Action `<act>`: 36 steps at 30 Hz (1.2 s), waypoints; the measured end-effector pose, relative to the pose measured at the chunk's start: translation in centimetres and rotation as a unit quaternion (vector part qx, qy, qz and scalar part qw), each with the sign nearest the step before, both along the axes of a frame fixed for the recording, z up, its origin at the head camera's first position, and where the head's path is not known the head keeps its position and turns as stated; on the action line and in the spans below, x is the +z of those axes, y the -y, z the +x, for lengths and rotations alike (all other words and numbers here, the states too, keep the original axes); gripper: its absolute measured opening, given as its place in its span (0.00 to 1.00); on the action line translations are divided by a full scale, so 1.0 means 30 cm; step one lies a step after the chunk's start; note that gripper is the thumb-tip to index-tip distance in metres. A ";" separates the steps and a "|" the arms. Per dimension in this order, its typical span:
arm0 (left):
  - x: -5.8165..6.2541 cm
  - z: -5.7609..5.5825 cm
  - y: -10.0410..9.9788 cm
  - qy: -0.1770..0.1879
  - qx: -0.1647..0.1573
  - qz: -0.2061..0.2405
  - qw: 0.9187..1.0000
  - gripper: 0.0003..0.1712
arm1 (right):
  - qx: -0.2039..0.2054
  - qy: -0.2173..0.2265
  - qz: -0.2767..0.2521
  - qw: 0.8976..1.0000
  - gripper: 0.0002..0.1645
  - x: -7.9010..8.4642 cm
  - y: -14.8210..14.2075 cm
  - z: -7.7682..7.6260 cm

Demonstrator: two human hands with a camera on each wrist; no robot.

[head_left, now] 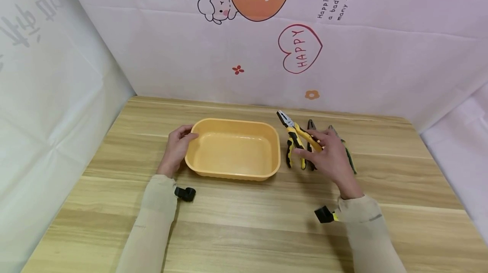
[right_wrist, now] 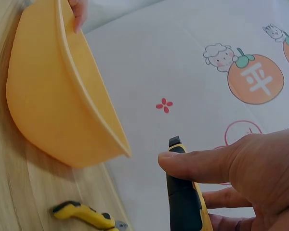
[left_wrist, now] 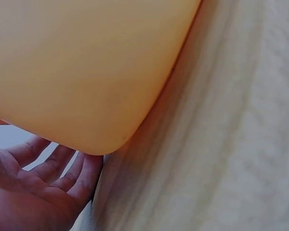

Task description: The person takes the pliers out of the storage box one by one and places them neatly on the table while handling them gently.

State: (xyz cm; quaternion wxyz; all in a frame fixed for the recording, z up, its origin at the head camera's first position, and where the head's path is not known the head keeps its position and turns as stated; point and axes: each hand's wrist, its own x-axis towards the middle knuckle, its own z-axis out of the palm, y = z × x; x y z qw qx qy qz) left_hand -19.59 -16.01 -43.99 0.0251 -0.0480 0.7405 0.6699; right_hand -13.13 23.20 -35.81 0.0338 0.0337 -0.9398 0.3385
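My left hand holds the left end of a yellow-orange plastic bin, thumb over the rim and fingers along the outer wall. Nothing lies inside the bin. To its right, my right hand grips combination pliers with yellow and black handles, raised above the table with the jaws pointing up and left. In the right wrist view the thumb presses on a black grip of these pliers. Beneath them lies another yellow-and-black handled tool, partly covered.
Beyond the right hand are dark-jawed pliers and a green-handled tool, both partly hidden. The wooden table meets a printed white cloth at the back. Black wrist cameras sit on both sleeves.
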 end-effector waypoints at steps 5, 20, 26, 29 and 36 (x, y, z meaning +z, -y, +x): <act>-0.001 -0.001 0.002 -0.003 -0.001 0.001 1.000 0.22 | -0.009 0.012 -0.010 1.000 0.41 -0.005 -0.036 0.004; -0.002 -0.004 0.002 0.000 0.003 0.007 1.000 0.22 | -0.066 0.019 -0.014 0.998 0.44 -0.002 -0.196 0.021; 0.002 -0.002 0.001 0.000 0.005 0.005 1.000 0.22 | -0.088 0.021 -0.018 0.996 0.45 -0.003 -0.249 0.018; 0.002 -0.001 0.000 0.002 0.006 0.007 1.000 0.21 | -0.098 0.031 -0.018 0.995 0.46 -0.006 -0.274 0.017; 0.003 0.002 0.000 -0.001 0.005 0.005 1.000 0.21 | -0.115 0.054 -0.020 0.992 0.49 -0.017 -0.331 0.017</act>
